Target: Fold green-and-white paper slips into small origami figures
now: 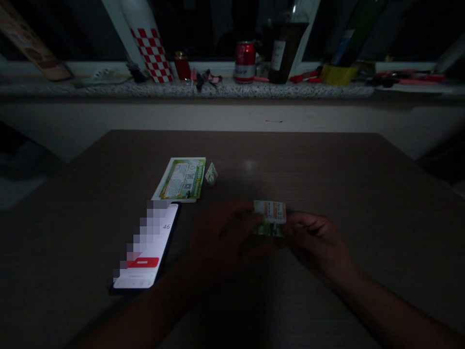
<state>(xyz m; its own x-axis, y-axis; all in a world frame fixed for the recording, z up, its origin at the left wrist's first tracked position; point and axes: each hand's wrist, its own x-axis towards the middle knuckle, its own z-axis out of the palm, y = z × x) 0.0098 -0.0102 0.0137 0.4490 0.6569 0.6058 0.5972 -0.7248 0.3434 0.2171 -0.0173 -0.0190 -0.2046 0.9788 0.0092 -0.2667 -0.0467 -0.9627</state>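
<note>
A small folded printed paper [270, 211], white with orange panels above and green below, is held over the table near the middle. My right hand [321, 245] pinches its right edge between thumb and fingers. At its left edge my left hand [225, 235], dark and blurred by motion, has its fingers spread apart; whether they touch the paper is hard to see. Left of my left hand a phone [145, 257] lies with its screen lit. Beyond it rests a green printed booklet [181, 179], with a small folded paper piece [211, 174] standing beside its right edge.
The brown table [327, 165] reaches to a white wall. Above it, a granite sill [225, 89] carries a red-and-white checkered bottle [152, 53], a red can [245, 62], a dark labelled bottle [279, 55], a yellow holder [337, 75] and small clutter. The room is dim.
</note>
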